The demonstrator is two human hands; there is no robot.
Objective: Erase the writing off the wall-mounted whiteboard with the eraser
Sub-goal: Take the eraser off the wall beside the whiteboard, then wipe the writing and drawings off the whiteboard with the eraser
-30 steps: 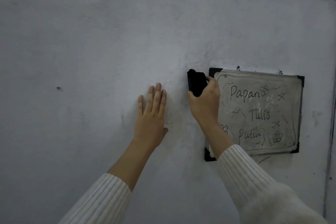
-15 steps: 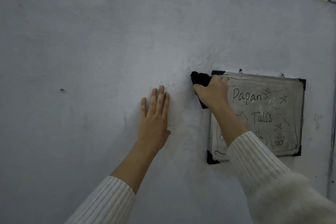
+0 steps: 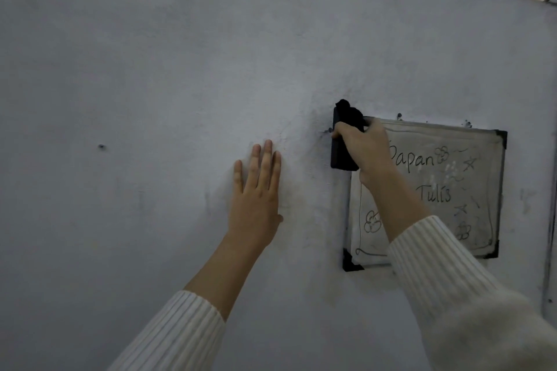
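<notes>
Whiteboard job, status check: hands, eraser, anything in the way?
Right hand shut on eraser at whiteboard top-left corner. Left hand flat on wall, open. Writing unerased; right forearm covers part.

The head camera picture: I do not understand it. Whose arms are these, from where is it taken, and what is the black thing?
No machine here. A person wears a camera on the head, so you see their own two arms reaching to a wall. The left hand lies flat and empty on the wall. The right hand holds a black eraser at the upper left corner of a small whiteboard. Its writing, "Papan" and "Tulis", with little flowers and stars, is not yet wiped.
</notes>
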